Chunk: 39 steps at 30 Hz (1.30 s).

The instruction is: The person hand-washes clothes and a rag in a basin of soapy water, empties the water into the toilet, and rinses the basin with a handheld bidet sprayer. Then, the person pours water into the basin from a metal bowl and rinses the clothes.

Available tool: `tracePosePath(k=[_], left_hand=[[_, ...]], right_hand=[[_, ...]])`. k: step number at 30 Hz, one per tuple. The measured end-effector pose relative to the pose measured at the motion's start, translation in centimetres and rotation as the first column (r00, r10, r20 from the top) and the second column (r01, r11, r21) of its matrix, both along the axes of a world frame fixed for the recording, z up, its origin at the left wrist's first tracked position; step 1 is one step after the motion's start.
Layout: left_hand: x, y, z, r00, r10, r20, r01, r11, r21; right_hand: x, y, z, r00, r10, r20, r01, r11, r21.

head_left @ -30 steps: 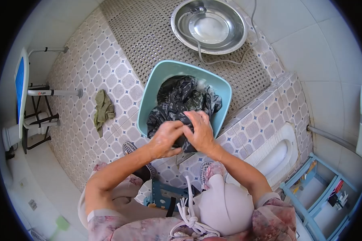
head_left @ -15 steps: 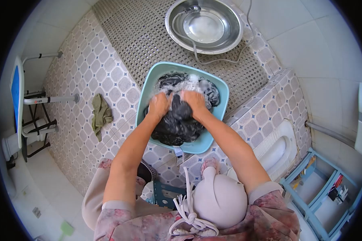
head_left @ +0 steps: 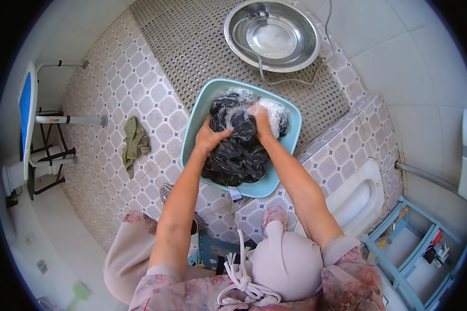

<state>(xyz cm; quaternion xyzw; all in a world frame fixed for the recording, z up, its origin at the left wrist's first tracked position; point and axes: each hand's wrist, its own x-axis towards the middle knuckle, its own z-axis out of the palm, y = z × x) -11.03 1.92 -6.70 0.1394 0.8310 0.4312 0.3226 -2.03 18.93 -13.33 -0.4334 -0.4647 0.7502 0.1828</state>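
Observation:
Dark patterned wet cloth (head_left: 236, 158) fills much of a light teal basin (head_left: 190, 136), with white suds along its far side. At the basin's left, my left hand (head_left: 210, 137) has its thumb and fingers apart and rests against the cloth. My right hand (head_left: 260, 118) is sunk in the suds and cloth at the right; its fingertips are hidden by foam. A small white tag (head_left: 235, 194) hangs over the near rim.
A steel bowl (head_left: 306, 32) with water, a shower head and hose stands beyond the basin. A green cloth (head_left: 135, 144) lies on the tiles at left, near a blue-seated chair (head_left: 28, 111). At right are a squat toilet (head_left: 358, 194) and a blue rack (head_left: 399, 259).
My hands came down from above the near edge into the basin, then spread a little apart. The cloth has shifted and more suds show at the far right.

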Motion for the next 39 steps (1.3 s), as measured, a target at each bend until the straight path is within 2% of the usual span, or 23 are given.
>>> tracePosePath(k=[1, 4, 5, 6, 8, 10, 11, 14, 17, 20, 21, 24, 25, 26, 28, 30, 31, 33, 34, 36, 37, 38, 39], left_hand=[[-1.0, 0.5, 0.1, 0.971, 0.012, 0.238, -0.02, 0.999, 0.028], [-2.0, 1.5, 3.7, 0.859, 0.014, 0.512, -0.063, 0.995, 0.078], [-1.6, 2.1, 5.9, 0.909, 0.016, 0.416, -0.055, 0.995, 0.08], [-1.6, 1.8, 3.7, 0.961, 0.066, 0.268, -0.082, 0.996, 0.047], [-2.5, 2.2, 5.7, 0.984, -0.142, 0.107, 0.131, 0.986, 0.099], [-3.2, 3.0, 8.3, 0.965, -0.259, -0.045, 0.263, 0.941, 0.214], [-3.6, 3.4, 10.1, 0.931, -0.317, -0.183, 0.345, 0.927, 0.149], [-3.2, 4.0, 14.0, 0.826, -0.349, -0.442, 0.42, 0.905, 0.07], [-2.1, 3.8, 15.1, 0.622, -0.369, -0.69, 0.541, 0.84, 0.038], [0.4, 3.0, 14.8, 0.452, -0.429, -0.782, 0.622, 0.78, -0.069], [1.4, 2.7, 14.1, 0.411, -0.495, -0.765, 0.644, 0.752, -0.141], [5.5, 1.0, 11.1, 0.347, -0.694, -0.631, 0.701, 0.639, -0.317], [6.8, 0.3, 10.4, 0.363, -0.71, -0.603, 0.735, 0.616, -0.284], [7.8, -0.5, 9.8, 0.373, -0.727, -0.576, 0.767, 0.591, -0.25], [8.6, -1.7, 9.7, 0.404, -0.708, -0.579, 0.812, 0.569, -0.13], [7.9, -2.6, 10.0, 0.419, -0.629, -0.655, 0.776, 0.623, -0.102], [7.1, -3.1, 10.3, 0.427, -0.59, -0.685, 0.701, 0.695, -0.162], [5.1, -3.0, 11.5, 0.466, -0.536, -0.703, 0.535, 0.804, -0.259], [4.7, -2.8, 11.8, 0.453, -0.58, -0.677, 0.44, 0.806, -0.396], [3.8, -3.2, 8.8, 0.54, -0.652, -0.532, 0.444, 0.758, -0.478], [3.5, -2.9, 8.5, 0.563, -0.722, -0.403, 0.496, 0.685, -0.534], [3.1, -2.5, 8.2, 0.574, -0.776, -0.263, 0.551, 0.603, -0.577], [2.8, -1.9, 7.3, 0.611, -0.761, -0.217, 0.555, 0.607, -0.568]], right_hand=[[0.1, 1.1, 0.4, 0.95, 0.173, 0.26, -0.251, 0.92, 0.302], [1.3, 1.8, 0.3, 0.958, 0.167, 0.234, -0.252, 0.879, 0.404], [2.1, 1.6, 1.4, 0.979, 0.148, 0.139, -0.192, 0.897, 0.399], [2.4, 1.1, 1.6, 0.998, 0.065, 0.013, -0.066, 0.947, 0.314], [3.2, 1.3, 2.3, 0.989, 0.064, -0.13, -0.056, 0.996, 0.068], [3.3, 1.5, 6.7, 0.961, 0.057, -0.272, -0.103, 0.982, -0.159], [3.2, 2.0, 7.3, 0.942, 0.09, -0.322, -0.155, 0.971, -0.18], [3.4, 3.9, 8.9, 0.928, 0.229, -0.294, -0.249, 0.968, -0.033], [4.4, 5.3, 10.7, 0.955, 0.26, -0.143, -0.252, 0.965, 0.074], [3.4, 4.0, 16.2, 0.993, 0.052, -0.103, -0.045, 0.997, 0.068], [3.5, 3.7, 17.3, 1.0, -0.013, -0.018, 0.014, 0.998, 0.06], [3.6, 2.5, 18.4, 0.971, -0.164, -0.173, 0.156, 0.986, -0.056], [4.1, 2.5, 15.6, 0.998, 0.05, -0.044, -0.035, 0.959, 0.28], [4.7, 2.4, 12.4, 0.968, 0.203, 0.144, -0.249, 0.792, 0.558], [5.5, 0.1, 12.5, 0.941, 0.232, 0.246, -0.331, 0.476, 0.815], [6.2, -1.3, 12.0, 0.928, 0.224, 0.298, -0.364, 0.372, 0.854], [6.4, -2.1, 13.1, 0.915, 0.253, 0.313, -0.395, 0.413, 0.821], [7.0, -3.9, 14.3, 0.895, 0.343, 0.285, -0.397, 0.319, 0.861], [7.5, -5.1, 14.7, 0.879, 0.388, 0.278, -0.396, 0.269, 0.878], [8.2, -7.6, 12.9, 0.846, 0.465, 0.26, -0.376, 0.177, 0.909], [8.3, -8.6, 12.7, 0.841, 0.444, 0.309, -0.408, 0.145, 0.901], [8.3, -8.8, 11.4, 0.826, 0.438, 0.355, -0.461, 0.162, 0.873], [8.0, -8.8, 9.7, 0.805, 0.438, 0.4, -0.513, 0.176, 0.84]])
